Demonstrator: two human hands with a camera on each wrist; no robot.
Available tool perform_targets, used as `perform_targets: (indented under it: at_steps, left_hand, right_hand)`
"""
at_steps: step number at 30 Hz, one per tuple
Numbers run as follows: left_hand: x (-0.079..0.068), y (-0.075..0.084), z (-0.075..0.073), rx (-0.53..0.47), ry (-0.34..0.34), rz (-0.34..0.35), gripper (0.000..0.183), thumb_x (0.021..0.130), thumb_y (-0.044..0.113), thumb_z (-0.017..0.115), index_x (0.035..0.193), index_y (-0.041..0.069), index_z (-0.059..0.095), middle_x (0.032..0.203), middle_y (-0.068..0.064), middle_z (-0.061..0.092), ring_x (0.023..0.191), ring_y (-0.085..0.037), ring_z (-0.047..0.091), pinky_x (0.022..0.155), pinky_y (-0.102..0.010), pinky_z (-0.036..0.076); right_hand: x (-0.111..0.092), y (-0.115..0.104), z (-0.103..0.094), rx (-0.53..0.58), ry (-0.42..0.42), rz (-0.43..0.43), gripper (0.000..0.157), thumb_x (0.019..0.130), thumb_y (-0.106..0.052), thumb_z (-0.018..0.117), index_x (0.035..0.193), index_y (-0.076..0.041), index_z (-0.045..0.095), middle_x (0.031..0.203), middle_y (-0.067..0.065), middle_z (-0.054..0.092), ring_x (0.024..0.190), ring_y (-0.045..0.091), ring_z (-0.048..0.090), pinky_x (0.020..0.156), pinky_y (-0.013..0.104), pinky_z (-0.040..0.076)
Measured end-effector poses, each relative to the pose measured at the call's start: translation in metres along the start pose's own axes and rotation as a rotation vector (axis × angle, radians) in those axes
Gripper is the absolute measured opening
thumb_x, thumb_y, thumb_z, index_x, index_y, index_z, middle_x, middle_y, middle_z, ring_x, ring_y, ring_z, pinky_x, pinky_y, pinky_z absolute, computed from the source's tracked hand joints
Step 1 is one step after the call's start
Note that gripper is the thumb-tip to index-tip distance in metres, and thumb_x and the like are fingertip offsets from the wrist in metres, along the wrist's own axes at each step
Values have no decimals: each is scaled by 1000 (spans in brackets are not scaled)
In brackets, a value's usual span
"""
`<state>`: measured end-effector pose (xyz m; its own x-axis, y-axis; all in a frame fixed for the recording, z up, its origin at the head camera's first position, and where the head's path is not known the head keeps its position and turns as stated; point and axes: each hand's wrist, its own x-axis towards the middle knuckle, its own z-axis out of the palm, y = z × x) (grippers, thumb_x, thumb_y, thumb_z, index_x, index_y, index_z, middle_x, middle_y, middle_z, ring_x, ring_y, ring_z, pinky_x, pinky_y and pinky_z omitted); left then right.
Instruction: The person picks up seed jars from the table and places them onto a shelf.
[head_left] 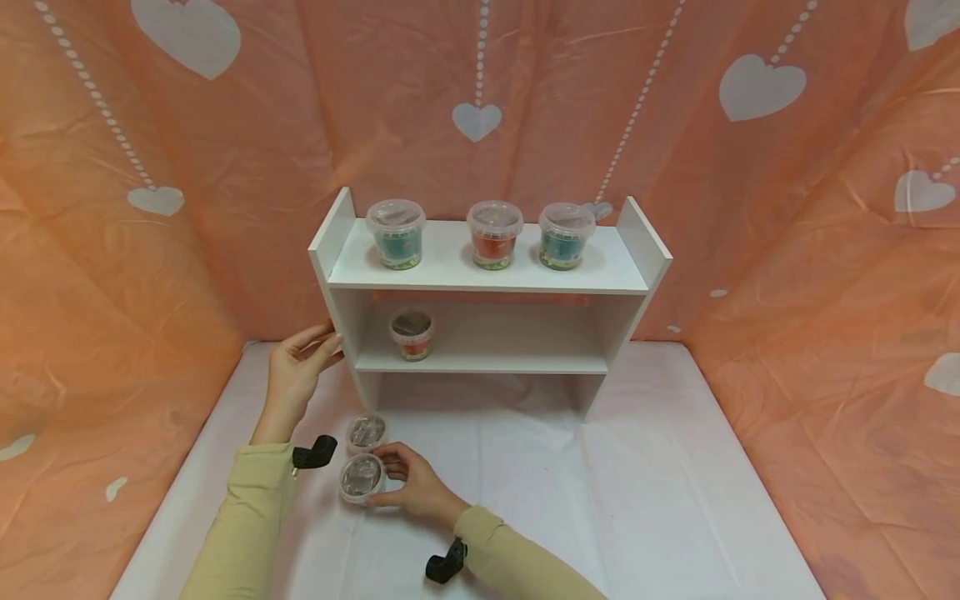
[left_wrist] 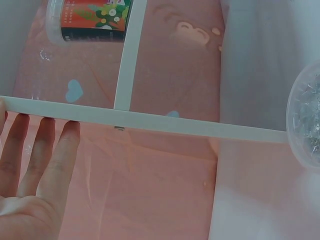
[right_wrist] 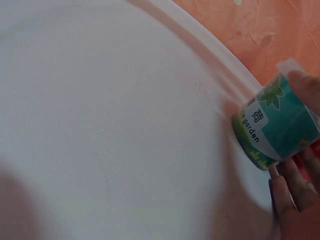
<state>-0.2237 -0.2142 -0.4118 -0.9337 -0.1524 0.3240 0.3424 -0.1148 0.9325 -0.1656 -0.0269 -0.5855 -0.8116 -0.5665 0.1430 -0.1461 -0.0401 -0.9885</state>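
My right hand (head_left: 420,490) grips a lidded plastic cup (head_left: 362,477) on the table, thumb on one side and fingers on the other. In the right wrist view this cup (right_wrist: 280,122) has a teal label with a leaf and "garden" lettering. Just behind it stands another lidded cup (head_left: 367,432). My left hand (head_left: 294,375) touches the outer left side of the white shelf (head_left: 480,364). In the left wrist view its extended fingers (left_wrist: 60,160) meet the panel edge (left_wrist: 170,123).
On the top shelf stand a teal cup (head_left: 398,246), a red cup (head_left: 493,247) and another teal cup (head_left: 562,248). One red cup (head_left: 412,342) sits at the left of the middle shelf. Orange cloth (head_left: 405,125) with hearts surrounds the white table (head_left: 652,500).
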Motion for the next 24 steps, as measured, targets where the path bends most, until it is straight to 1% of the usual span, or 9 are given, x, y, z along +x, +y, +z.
perform_targets:
  at_steps: [8, 11, 14, 18, 21, 24]
  left_hand:
    - [0, -1, -1, 4, -5, 5, 35, 89, -3, 65, 121, -14, 58, 99, 4, 69, 89, -11, 67, 79, -30, 57]
    - [1, -2, -2, 10, -7, 8, 35, 89, -2, 66, 121, -13, 59, 100, 4, 69, 90, -11, 67, 79, -31, 57]
    - [0, -2, -2, 13, -5, 3, 36, 89, -1, 66, 121, -14, 57, 101, 4, 68, 90, -10, 67, 80, -31, 57]
    - [0, -1, -1, 6, 3, -1, 37, 89, -2, 66, 121, -16, 56, 99, 4, 69, 89, -9, 67, 79, -29, 57]
    - [1, -2, -1, 1, 7, 1, 35, 88, -2, 66, 120, -15, 58, 99, 3, 69, 89, -10, 67, 78, -30, 57]
    - [2, -4, -1, 10, 9, 1, 33, 88, -1, 66, 119, -12, 61, 99, 4, 69, 89, -10, 67, 79, -31, 58]
  right_hand:
    - [-3, -2, -2, -38, 17, -2, 61, 73, -2, 83, 125, -9, 53, 121, -1, 59, 106, 10, 57, 94, 26, 50]
    - [-5, -4, -6, -40, 21, 2, 63, 72, -3, 84, 127, -12, 53, 122, -3, 58, 108, 11, 57, 94, 26, 50]
    - [-6, -5, -11, -51, 19, 19, 65, 73, -5, 84, 129, -15, 54, 122, -5, 58, 107, 10, 57, 93, 25, 50]
    - [-8, -7, -16, -66, 13, 33, 64, 74, -6, 83, 131, -13, 54, 125, -3, 57, 106, 9, 58, 93, 26, 51]
    - [-10, -8, -18, -69, 12, 37, 62, 75, -4, 82, 131, -10, 55, 127, 0, 57, 106, 11, 59, 94, 27, 50]
    - [-11, -7, -20, -66, 13, 52, 61, 76, -5, 82, 130, -11, 55, 126, -1, 56, 106, 10, 59, 94, 26, 50]
